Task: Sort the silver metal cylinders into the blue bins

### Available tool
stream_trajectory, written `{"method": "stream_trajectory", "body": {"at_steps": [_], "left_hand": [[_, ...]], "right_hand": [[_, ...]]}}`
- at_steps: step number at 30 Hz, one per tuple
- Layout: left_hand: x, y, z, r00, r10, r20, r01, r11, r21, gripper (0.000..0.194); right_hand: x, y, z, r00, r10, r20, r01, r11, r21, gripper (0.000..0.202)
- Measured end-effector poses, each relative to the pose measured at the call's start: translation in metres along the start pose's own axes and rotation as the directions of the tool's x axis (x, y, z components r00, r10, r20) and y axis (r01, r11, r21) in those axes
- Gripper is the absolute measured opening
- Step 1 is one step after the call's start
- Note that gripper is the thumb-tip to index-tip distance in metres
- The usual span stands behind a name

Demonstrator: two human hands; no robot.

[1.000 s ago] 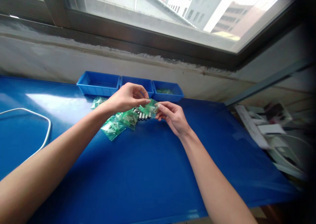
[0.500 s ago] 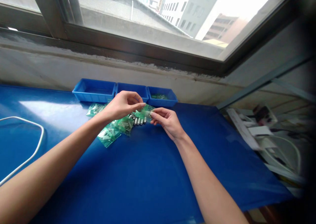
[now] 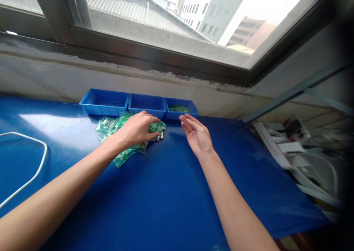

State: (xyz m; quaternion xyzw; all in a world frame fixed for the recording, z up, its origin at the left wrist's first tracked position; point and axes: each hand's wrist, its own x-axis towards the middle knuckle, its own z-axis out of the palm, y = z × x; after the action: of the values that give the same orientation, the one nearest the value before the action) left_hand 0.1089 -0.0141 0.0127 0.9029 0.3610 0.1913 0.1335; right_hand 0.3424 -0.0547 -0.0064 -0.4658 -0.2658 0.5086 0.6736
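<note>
My left hand [image 3: 141, 128] is over a pile of green-tinted clear plastic bags [image 3: 123, 157], thumb and fingers apart. Small pale parts show through the plastic. Just beyond the fingertips lie a few small metal-and-black pieces [image 3: 162, 136], partly covered by the hand. My right hand [image 3: 197, 134] is to the right of the pile, palm turned inward and fingers stretched out, with nothing seen in it. Its fingertips come close to the front of the right blue bin [image 3: 182, 115], which has greenish bagged items inside.
A left blue bin [image 3: 103, 110] and a middle blue bin [image 3: 146, 111] stand in line with the right one against the wall. A white cable [image 3: 41, 162] curves over the blue tabletop [image 3: 166, 199]. At right, a shelf [image 3: 272, 144] holds assorted items. A window frame [image 3: 155, 57] runs behind.
The green bag between both hands has been let go. My right hand has moved right and opened; my left hand has dropped slightly lower over the pile, its fingers spread.
</note>
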Motion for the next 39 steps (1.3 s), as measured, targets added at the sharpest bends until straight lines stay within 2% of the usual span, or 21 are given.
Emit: {"method": "stream_trajectory", "body": {"at_steps": [5,11,17,22,24,26,27,29,31,34,39], "left_hand": [[-0.002,0.009,-0.008,0.998,-0.061,0.028,0.058,0.992,0.112,0.047],[-0.003,0.012,-0.010,0.999,-0.033,0.043,0.025,0.983,0.183,0.049],[-0.002,0.012,-0.011,1.000,-0.023,0.006,0.022,0.983,0.181,0.035],[0.001,0.006,-0.006,0.985,0.023,-0.174,-0.019,1.000,0.021,0.023],[0.003,0.005,-0.005,0.961,0.003,-0.275,-0.027,0.996,-0.085,0.022],[0.005,0.008,-0.006,0.943,-0.067,-0.327,-0.022,0.965,-0.261,0.021],[0.006,0.010,-0.007,0.943,-0.118,-0.312,-0.007,0.927,-0.374,0.021],[0.007,0.015,-0.011,0.953,-0.225,-0.204,0.061,0.799,-0.598,0.024],[0.008,0.019,-0.016,0.955,-0.281,-0.095,0.126,0.673,-0.729,0.029],[0.008,0.020,-0.021,0.952,-0.304,-0.028,0.162,0.579,-0.799,0.035],[0.008,0.019,-0.020,0.952,-0.305,0.014,0.184,0.539,-0.822,0.038]], "right_hand": [[-0.004,0.001,0.002,0.997,0.070,0.026,-0.069,0.997,-0.031,0.015],[-0.006,0.001,0.004,0.994,0.104,0.043,-0.099,0.991,-0.093,0.015],[-0.008,0.002,0.006,0.994,0.086,0.069,-0.076,0.989,-0.130,0.016],[-0.009,0.005,0.006,0.992,0.047,0.116,-0.023,0.979,-0.202,0.017],[-0.010,0.007,0.007,0.989,0.003,0.147,0.035,0.966,-0.258,0.017],[-0.013,0.009,0.009,0.977,-0.052,0.207,0.113,0.949,-0.295,0.019],[-0.014,0.009,0.010,0.966,-0.066,0.250,0.142,0.944,-0.297,0.021],[-0.018,0.010,0.012,0.937,-0.064,0.343,0.168,0.945,-0.281,0.023],[-0.021,0.009,0.014,0.910,-0.045,0.412,0.171,0.946,-0.275,0.020],[-0.023,0.009,0.015,0.897,-0.036,0.441,0.174,0.945,-0.275,0.019],[-0.021,0.011,0.015,0.921,-0.012,0.388,0.127,0.954,-0.273,0.024]]}}
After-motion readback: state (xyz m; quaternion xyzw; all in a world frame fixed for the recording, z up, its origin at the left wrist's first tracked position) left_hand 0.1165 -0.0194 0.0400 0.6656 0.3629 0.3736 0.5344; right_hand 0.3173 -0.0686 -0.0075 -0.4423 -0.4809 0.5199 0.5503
